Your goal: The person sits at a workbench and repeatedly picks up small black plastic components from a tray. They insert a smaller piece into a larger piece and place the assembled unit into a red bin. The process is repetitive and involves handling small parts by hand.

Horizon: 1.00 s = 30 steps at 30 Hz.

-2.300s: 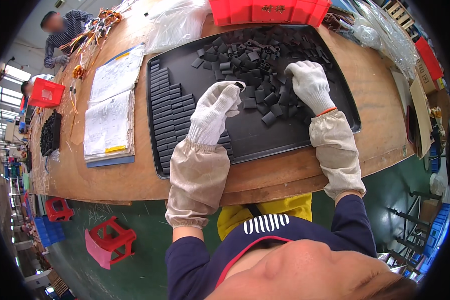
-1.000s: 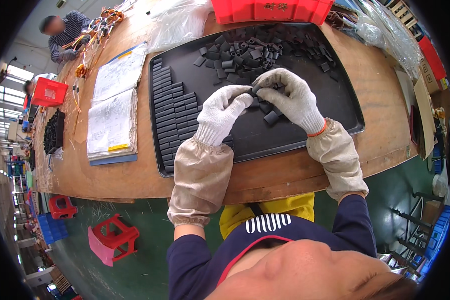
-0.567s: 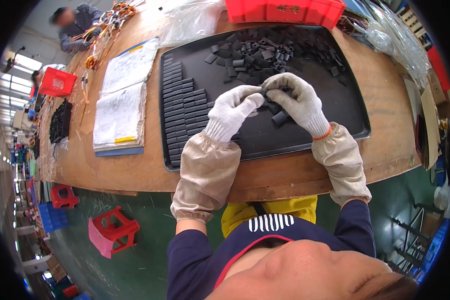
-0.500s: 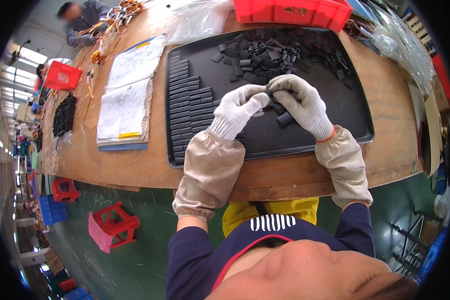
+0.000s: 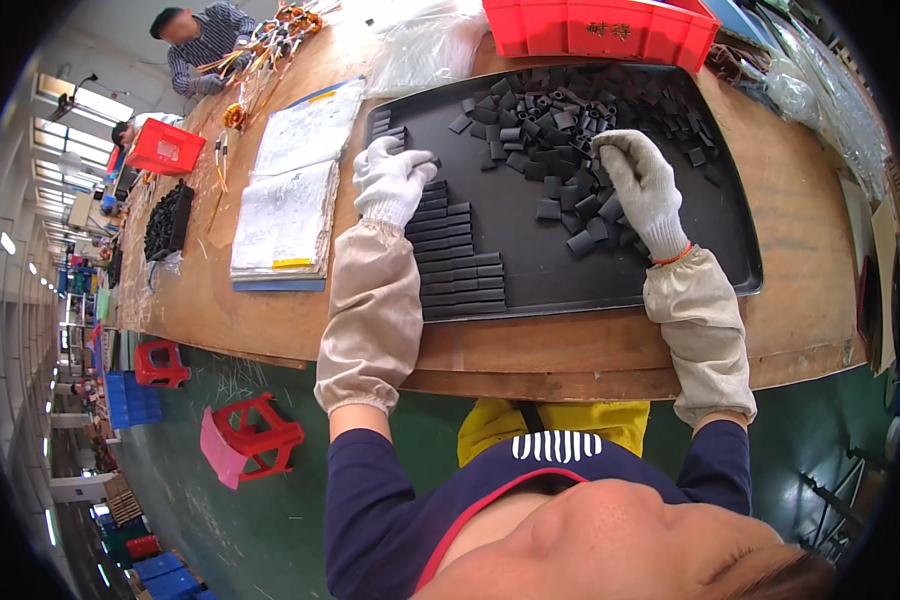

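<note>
A large black tray (image 5: 540, 292) lies on the table before me. At its left side my left hand (image 5: 388, 182), in a white glove, is over neat rows of black tubes (image 5: 450, 245). Its fingers are closed, with a small dark piece, seemingly a short black tube (image 5: 437, 163), at the fingertips. My right hand (image 5: 645, 190), gloved too, is at the right edge of a loose heap of short black tubes (image 5: 560, 130). Its fingers are curled together, and whatever they hold is hidden.
Left of the tray lies an open stack of papers (image 5: 285, 200) on a blue folder. Behind the tray stand a red bin (image 5: 600, 35) and clear plastic bags (image 5: 425, 50). A person (image 5: 200, 45) works at the far left near wires. A red stool (image 5: 255, 440) stands on the floor.
My hands, together over the tray's middle before, have parted. The left has moved to the rows on the left, the right to the heap's right side. The view has shifted slightly.
</note>
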Tool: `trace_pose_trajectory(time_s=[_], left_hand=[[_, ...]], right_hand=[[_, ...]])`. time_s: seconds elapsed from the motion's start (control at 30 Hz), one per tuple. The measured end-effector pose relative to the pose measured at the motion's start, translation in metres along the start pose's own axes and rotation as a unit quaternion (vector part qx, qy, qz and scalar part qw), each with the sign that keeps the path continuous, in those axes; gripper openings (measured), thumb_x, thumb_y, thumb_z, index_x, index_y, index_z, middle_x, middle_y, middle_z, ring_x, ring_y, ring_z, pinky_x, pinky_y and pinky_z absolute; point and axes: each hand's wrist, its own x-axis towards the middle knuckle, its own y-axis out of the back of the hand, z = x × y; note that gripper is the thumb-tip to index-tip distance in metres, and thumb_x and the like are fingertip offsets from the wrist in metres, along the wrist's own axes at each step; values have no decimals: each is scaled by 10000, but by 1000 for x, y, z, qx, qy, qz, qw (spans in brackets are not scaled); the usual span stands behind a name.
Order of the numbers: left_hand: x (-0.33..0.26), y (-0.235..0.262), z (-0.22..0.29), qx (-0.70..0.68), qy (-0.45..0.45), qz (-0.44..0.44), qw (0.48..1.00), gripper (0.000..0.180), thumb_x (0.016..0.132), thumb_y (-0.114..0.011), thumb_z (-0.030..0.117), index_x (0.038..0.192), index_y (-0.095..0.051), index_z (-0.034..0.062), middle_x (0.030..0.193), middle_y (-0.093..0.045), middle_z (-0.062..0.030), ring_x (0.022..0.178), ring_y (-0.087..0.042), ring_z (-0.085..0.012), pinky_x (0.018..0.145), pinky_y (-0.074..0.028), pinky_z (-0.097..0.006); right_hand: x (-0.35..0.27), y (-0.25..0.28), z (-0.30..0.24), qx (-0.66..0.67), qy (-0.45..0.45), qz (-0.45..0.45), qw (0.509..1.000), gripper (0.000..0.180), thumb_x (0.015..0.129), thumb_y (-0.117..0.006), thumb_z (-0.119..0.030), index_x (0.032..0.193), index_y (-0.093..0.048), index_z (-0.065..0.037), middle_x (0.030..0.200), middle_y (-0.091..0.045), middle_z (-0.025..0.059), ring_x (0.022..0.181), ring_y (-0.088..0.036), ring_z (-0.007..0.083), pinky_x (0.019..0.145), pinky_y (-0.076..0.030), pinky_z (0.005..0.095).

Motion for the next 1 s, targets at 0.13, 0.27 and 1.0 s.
trace_pose_trajectory(time_s=[0.13, 0.27, 1.0], left_hand=[[-1, -13, -12, 30, -7, -51, 998, 271, 852, -752, 401, 1112, -790, 339, 1468, -508, -131, 1365, -401, -367, 1160, -326, -456], [0, -3, -1, 79, -47, -78, 993, 289, 858, -756, 370, 1147, -765, 368, 1505, -469, -127, 1381, -397, -379, 1155, -351, -462], [-40, -11, 176, -67, -194, -209, 956, 506, 885, -732, 345, 1334, -549, 200, 1179, -562, -193, 1060, -634, -410, 843, -546, -504]], right_hand=[[0, -1, -2, -15, 7, -4, 1000, 132, 960, -646, -26, 1073, -713, -9, 957, -688, 69, 866, -656, 118, 790, -531, 268], [-1, 3, 1, -20, 8, 4, 1000, 130, 955, -656, -32, 1068, -719, -20, 958, -690, 75, 859, -658, 121, 773, -532, 270], [2, 7, 14, -1, -24, 24, 999, 141, 951, -690, -109, 1077, -738, -71, 963, -714, 74, 818, -672, 124, 744, -538, 276]])
